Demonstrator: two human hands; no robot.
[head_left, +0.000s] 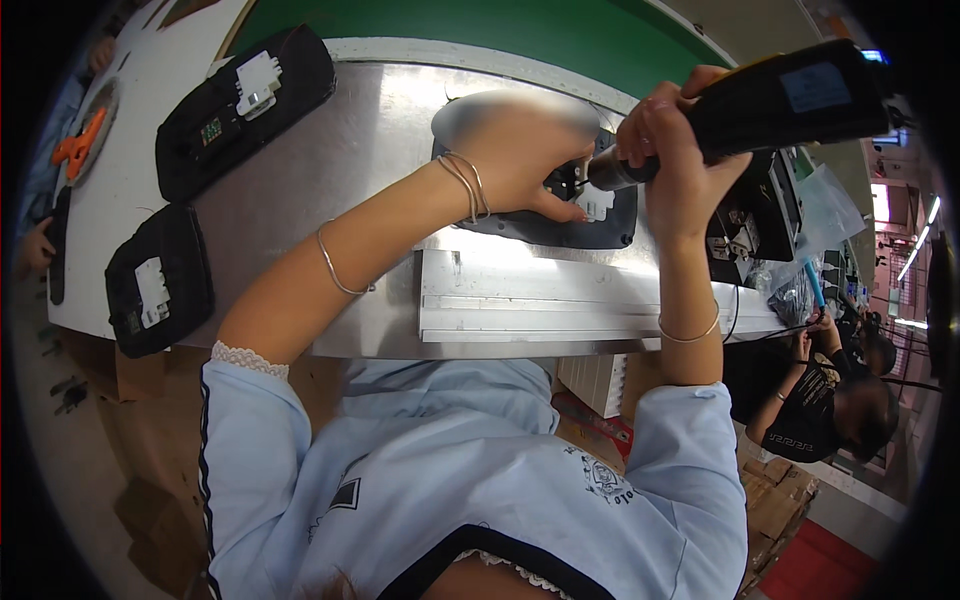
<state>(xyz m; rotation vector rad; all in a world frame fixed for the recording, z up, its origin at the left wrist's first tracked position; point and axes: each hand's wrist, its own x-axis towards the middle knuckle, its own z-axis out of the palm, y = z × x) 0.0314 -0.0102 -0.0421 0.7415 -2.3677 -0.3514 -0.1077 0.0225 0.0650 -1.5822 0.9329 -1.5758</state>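
Observation:
A black plastic housing (555,232) lies on the metal worktop, with a small white bracket (597,206) on its right part. My left hand (520,150) grips the housing from above, thumb against the white bracket; a blur covers the back of this hand. In my right hand (675,140) is a black power screwdriver (770,105), held nearly level with its body out to the right. Its nose points left at the housing, and the thin bit reaches down between my left thumb and forefinger. Whether a screw sits under the bit is too small to tell.
Two more black housings with white brackets, one larger (245,115) and one smaller (160,285), lie at the left. Silver metal rails (540,305) run along the front edge. A black box (755,215) and plastic bags (830,210) stand right. Other people sit at both sides.

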